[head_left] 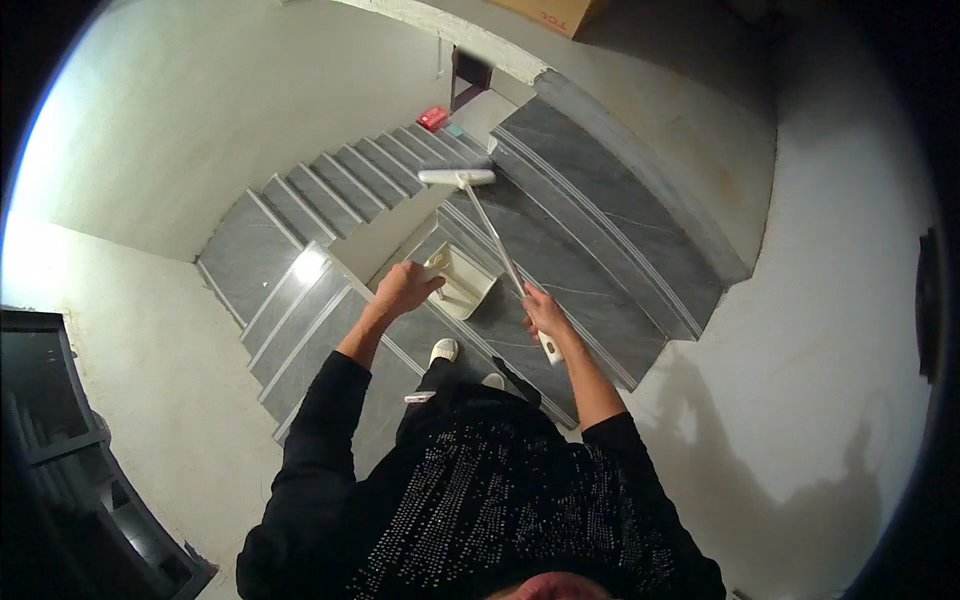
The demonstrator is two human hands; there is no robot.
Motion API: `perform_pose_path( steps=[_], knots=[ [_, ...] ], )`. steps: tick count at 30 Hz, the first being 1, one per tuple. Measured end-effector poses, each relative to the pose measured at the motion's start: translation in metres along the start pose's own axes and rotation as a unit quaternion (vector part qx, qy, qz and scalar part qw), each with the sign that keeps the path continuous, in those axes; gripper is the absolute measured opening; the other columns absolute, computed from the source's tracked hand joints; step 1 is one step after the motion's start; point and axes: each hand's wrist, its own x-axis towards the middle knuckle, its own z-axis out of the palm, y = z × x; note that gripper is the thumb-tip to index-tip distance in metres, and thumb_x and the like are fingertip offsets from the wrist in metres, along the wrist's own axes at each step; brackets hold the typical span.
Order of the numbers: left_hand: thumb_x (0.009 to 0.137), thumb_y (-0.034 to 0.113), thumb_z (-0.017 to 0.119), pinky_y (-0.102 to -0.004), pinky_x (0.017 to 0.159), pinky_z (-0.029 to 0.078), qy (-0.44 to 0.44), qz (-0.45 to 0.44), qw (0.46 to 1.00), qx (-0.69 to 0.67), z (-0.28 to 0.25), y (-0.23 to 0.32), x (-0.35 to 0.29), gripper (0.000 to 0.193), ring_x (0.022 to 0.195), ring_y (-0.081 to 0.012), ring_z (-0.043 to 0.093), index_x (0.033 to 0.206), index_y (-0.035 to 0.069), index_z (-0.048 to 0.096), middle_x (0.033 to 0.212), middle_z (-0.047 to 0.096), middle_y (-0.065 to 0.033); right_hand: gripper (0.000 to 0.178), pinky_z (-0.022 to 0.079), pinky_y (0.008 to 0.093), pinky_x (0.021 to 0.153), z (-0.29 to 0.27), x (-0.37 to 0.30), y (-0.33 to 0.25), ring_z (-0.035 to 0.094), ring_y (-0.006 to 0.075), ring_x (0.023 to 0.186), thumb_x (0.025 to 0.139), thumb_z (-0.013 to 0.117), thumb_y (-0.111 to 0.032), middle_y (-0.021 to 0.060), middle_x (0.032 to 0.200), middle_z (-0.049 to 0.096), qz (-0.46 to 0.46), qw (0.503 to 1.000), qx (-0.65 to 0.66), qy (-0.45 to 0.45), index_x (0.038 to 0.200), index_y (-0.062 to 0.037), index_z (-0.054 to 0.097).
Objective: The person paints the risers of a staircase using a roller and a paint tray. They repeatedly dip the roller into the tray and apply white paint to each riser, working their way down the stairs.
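Note:
My left hand [403, 289] is closed at the handle of a cream dustpan [470, 280], which hangs low over the grey stairs in front of my feet. Its ribbed, hollow side faces up. The fingers of my right hand [545, 314] wrap around the long, pale handle of a broom [494, 234]. Its handle end pokes out below that hand. Reaching away from me and to the left, the broom ends in a wide white head by the stair edge, beyond the dustpan. Whether the head touches a step, I cannot tell.
Grey stairs with light edge strips [600, 225] turn around me, and another flight [350, 180] runs along the far left wall. A red object [433, 119] lies on the far steps. A cardboard box [540, 12] sits above. A dark-framed window [60, 400] is at left.

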Motion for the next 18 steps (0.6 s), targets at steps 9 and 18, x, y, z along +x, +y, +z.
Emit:
perform_pose_path(
  steps=[9, 18],
  knots=[
    [0.083, 0.041, 0.068, -0.0467, 0.07, 0.052, -0.004, -0.003, 1.0, 0.0, -0.003, -0.006, -0.006, 0.045, 0.077, -0.0398, 0.066, 0.089, -0.004, 0.068, 0.081, 0.067, -0.0242, 0.054, 0.038, 0.0247, 0.044, -0.018, -0.088, 0.092, 0.042, 0.0097, 0.049, 0.098, 0.049, -0.023, 0.0016, 0.066, 0.048, 0.032, 0.998, 0.034, -0.03, 0.15, -0.0161, 0.034],
    [0.082, 0.041, 0.07, -0.0458, 0.069, 0.051, 0.001, 0.029, 1.0, 0.003, -0.017, -0.003, -0.012, 0.047, 0.076, -0.0409, 0.065, 0.085, -0.005, 0.067, 0.079, 0.065, -0.0258, 0.054, 0.035, 0.0242, 0.038, -0.03, -0.175, 0.027, 0.044, 0.0097, 0.044, 0.097, 0.048, -0.018, 0.0023, 0.061, 0.047, 0.036, 0.997, 0.065, -0.028, 0.15, -0.0182, 0.035]
  ],
)
